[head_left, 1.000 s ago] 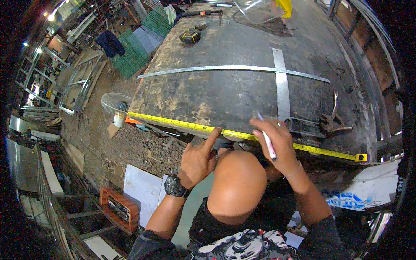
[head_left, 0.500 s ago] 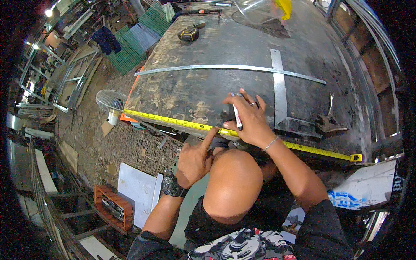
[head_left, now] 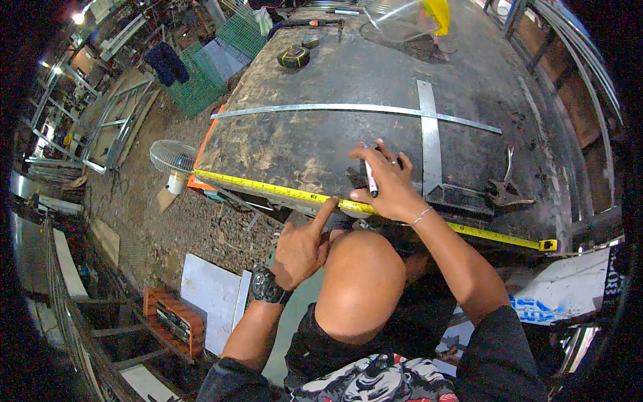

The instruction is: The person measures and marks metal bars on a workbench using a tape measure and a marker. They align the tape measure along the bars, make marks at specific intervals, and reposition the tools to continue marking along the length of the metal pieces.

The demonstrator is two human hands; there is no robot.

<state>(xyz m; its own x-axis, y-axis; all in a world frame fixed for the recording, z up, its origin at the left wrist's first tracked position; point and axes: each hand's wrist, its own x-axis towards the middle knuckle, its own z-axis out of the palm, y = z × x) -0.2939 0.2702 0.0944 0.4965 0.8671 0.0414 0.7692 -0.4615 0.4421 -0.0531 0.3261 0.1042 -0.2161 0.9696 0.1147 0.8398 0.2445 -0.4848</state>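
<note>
A yellow tape measure blade [head_left: 264, 189] is stretched along the near edge of the dark tabletop [head_left: 321, 80], its case [head_left: 548, 245] at the right end. My left hand [head_left: 303, 251] presses one extended finger on the blade at mid-length; its other fingers are curled below the edge, partly hidden. My right hand [head_left: 392, 181] is closed around a white marker [head_left: 370, 175] with a black end, held nearly upright, and its thumb rests at the blade. Right of that hand, a flat metal bar [head_left: 429, 144] crosses a long thin metal strip [head_left: 321, 107].
Locking pliers [head_left: 507, 191] lie near the table's right edge. A second tape measure [head_left: 293, 56] sits at the far left of the top. Beside the table stand a fan [head_left: 173, 157] and, lower down, an orange crate [head_left: 191, 328]. My bent knee [head_left: 362, 281] is below the near edge.
My right hand has shifted slightly along the tape, and the marker has tipped a little more upright. The left finger stays on the blade. The view has moved slightly.
</note>
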